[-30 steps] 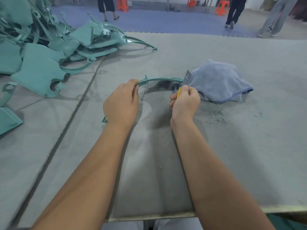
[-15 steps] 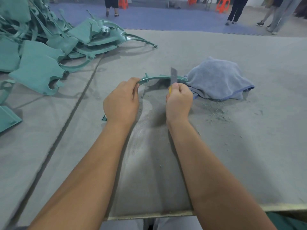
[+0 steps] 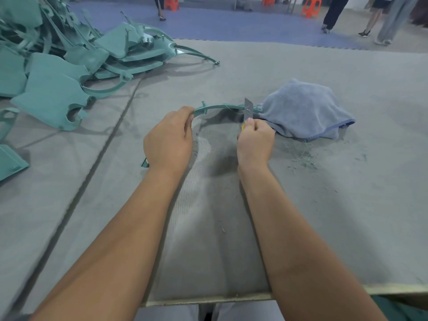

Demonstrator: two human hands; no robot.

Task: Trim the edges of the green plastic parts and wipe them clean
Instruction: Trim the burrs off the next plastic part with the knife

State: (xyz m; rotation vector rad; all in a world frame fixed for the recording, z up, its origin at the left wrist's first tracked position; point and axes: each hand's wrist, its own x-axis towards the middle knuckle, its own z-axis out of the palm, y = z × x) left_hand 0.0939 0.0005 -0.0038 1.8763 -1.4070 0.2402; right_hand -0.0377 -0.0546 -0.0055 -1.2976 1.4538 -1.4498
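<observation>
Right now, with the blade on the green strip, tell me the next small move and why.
Probably draw the blade a little further along the curved green strip, toward the left hand. The right hand holds it upright against the strip's edge near the blue cloth, the left hand steadies the other end, and shavings show that trimming is underway.

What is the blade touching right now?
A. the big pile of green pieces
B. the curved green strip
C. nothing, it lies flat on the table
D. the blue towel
B: the blade, held up by the right hand, crosses the curved green strip that the left hand grips at its other end; the blue towel lies just beside it.
</observation>
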